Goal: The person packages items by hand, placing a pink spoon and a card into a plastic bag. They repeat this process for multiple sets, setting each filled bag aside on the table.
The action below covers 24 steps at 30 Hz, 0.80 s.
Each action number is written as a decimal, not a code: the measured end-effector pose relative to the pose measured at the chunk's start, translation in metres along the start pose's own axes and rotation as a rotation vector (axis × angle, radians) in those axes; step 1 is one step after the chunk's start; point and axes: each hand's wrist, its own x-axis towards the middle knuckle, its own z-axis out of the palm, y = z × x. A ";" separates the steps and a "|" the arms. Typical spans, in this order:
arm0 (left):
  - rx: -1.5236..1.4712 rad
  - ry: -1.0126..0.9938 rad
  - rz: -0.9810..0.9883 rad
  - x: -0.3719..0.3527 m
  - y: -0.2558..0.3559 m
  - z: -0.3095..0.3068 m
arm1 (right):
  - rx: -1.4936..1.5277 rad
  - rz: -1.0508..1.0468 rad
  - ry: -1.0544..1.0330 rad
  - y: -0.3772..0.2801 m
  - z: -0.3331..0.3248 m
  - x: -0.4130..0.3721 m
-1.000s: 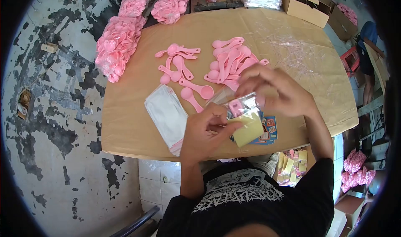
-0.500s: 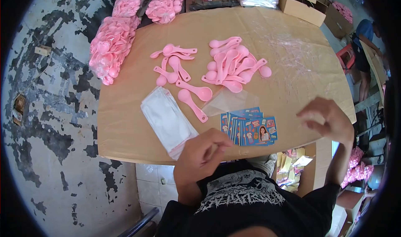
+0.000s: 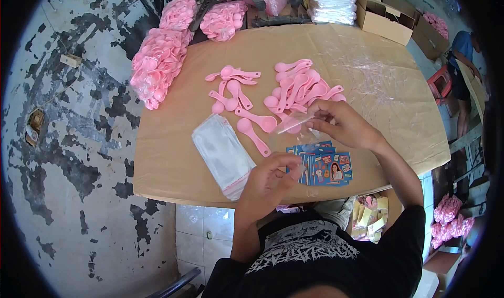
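- Clear plastic bag (image 3: 290,127): above the table, right of the sleeves, its upper edge at the right hand.
- Right hand (image 3: 341,123): thumb and fingers clamped on the bag's edge.
- Left hand (image 3: 266,185): thumb and forefinger raised beside the cards, near the sleeves; cannot tell whether the tips meet or pinch film.
- Cards (image 3: 329,168): blue, printed, overlapping in a fanned stack between the hands and nearer the wearer than the bag; a portrait and small motifs on the top one.
- Sleeves (image 3: 223,153): clear, stacked slantwise, pinkish at the near end, beside the left hand.
- Spoons (image 3: 299,85): pink; one dense heap beyond the right hand, one looser group to its left, with two lying closer to the sleeves.
- Table (image 3: 173,161): brown paper cover, rounded outline.
- Strands (image 3: 373,80): thin, clear, scattered at right.
- Sacks (image 3: 157,67): clear, full of pink pieces, at far left.
- Packs (image 3: 332,6): whitish, stacked beside an open carton (image 3: 386,27) at the far edge.
- Lower box (image 3: 369,216): yellow and pink contents, below the near edge.
- Another person (image 3: 462,69): blue top, far right.
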 end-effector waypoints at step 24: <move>-0.486 0.633 0.139 0.008 -0.023 0.012 | -0.267 0.196 -0.068 -0.020 -0.012 -0.054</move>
